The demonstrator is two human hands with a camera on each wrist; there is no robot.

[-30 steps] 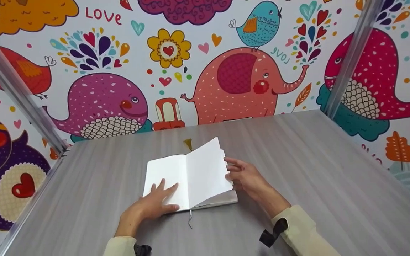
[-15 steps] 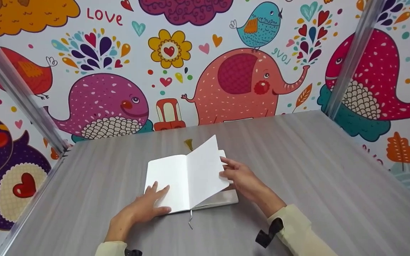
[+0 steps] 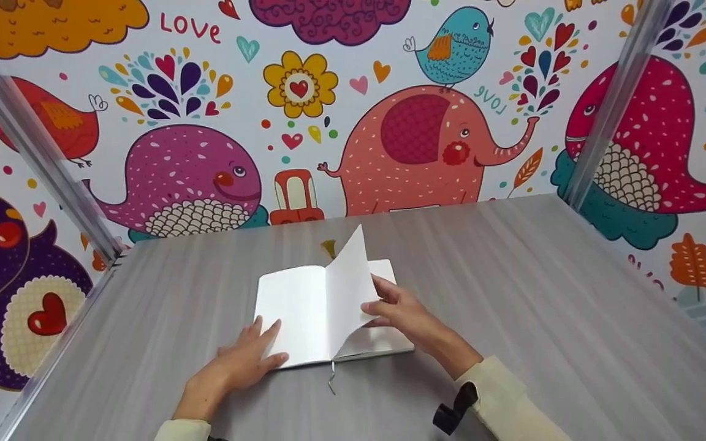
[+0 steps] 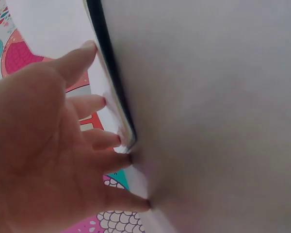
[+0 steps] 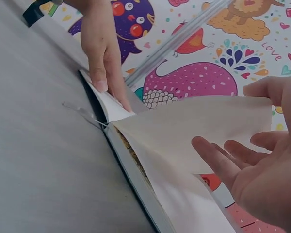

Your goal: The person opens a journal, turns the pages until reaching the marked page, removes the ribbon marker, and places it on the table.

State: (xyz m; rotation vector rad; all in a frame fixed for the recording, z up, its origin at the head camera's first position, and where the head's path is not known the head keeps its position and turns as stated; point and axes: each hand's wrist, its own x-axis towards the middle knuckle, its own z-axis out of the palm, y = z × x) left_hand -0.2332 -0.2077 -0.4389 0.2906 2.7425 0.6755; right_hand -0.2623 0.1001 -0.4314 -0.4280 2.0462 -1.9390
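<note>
An open notebook with blank white pages lies on the table. One leaf stands raised from its right half, slanting up and curving toward the left. My right hand holds this leaf by its outer edge, thumb on the near face and fingers behind; the right wrist view shows the leaf between thumb and fingers. With fingers spread, my left hand rests on the lower left corner of the left page. In the left wrist view its fingertips touch the notebook's edge and the surface beside it.
A thin ribbon marker hangs from the spine onto the grey table. Behind the notebook's top lies a small yellowish tassel-like piece. Printed cartoon walls and metal posts border the table.
The raised leaf has swung further left and stands steeper, baring more of the page beneath. My right hand has moved left with it. My left hand has slid left toward the page's corner.
</note>
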